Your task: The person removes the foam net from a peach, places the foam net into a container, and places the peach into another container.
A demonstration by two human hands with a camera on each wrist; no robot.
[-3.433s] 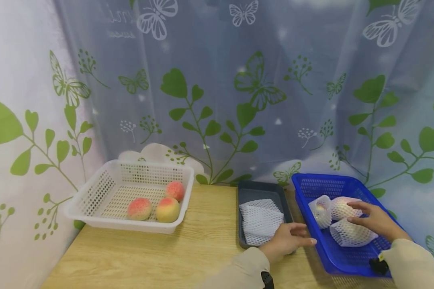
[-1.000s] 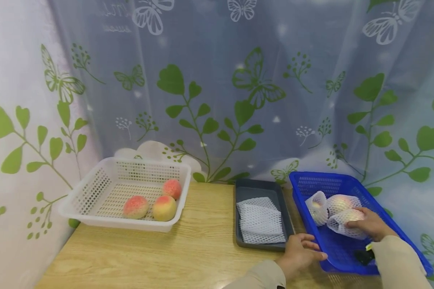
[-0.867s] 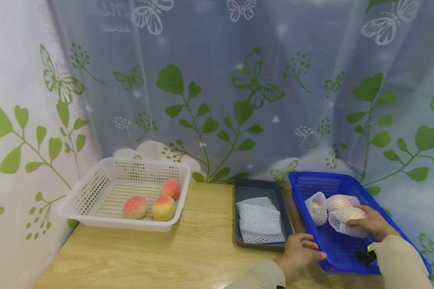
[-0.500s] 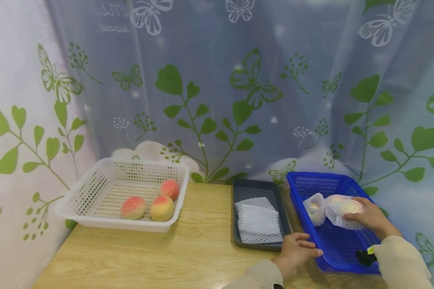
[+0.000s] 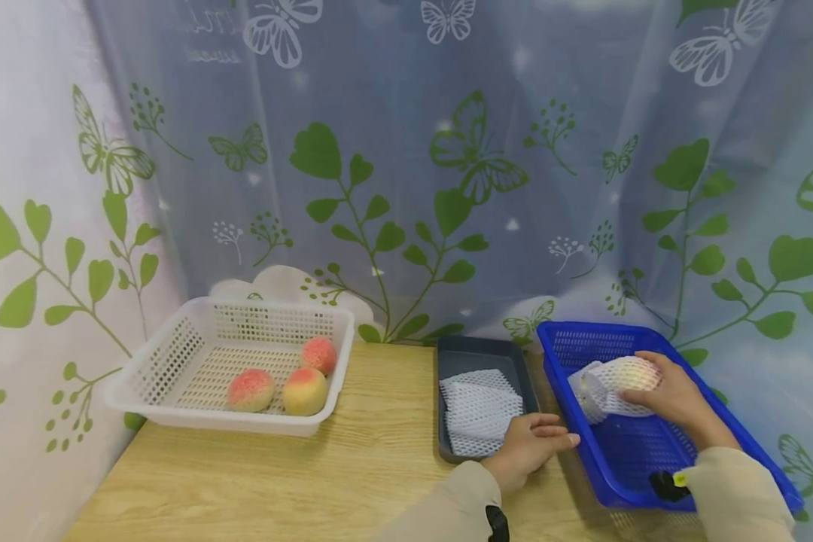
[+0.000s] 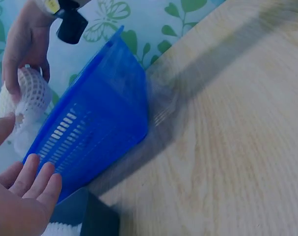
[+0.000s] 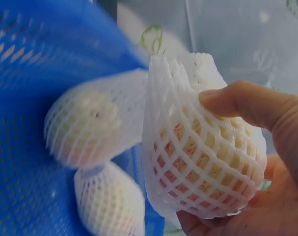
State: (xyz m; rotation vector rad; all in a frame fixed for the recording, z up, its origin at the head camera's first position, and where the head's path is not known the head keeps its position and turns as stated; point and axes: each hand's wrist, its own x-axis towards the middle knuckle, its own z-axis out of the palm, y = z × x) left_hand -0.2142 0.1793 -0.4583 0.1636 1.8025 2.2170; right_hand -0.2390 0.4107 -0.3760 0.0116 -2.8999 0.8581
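My right hand [image 5: 677, 391] holds a peach in a white foam net [image 5: 626, 384], with thumb and fingers round it, over the blue basket [image 5: 650, 459]. In the right wrist view the held netted peach [image 7: 203, 157] shows red and yellow through the mesh. Two more netted peaches, one upper [image 7: 87, 130] and one lower [image 7: 109, 199], lie in the basket beside it; the head view shows only one of them [image 5: 588, 395] clearly. My left hand [image 5: 525, 448] is by the dark tray's right edge, near the basket's side, its fingers extended and holding nothing.
Folded white foam nets [image 5: 481, 410] lie in the dark grey tray [image 5: 474, 352]. To the left, a white basket [image 5: 196, 418] holds three bare peaches [image 5: 305, 391]. All stand on a wooden table [image 5: 352, 467] against a patterned curtain [image 5: 393, 113].
My right hand, loosely above the netted peaches at first, has taken hold of one and raised it up and leftward. My left hand has shifted left from the basket's rim toward the dark tray.
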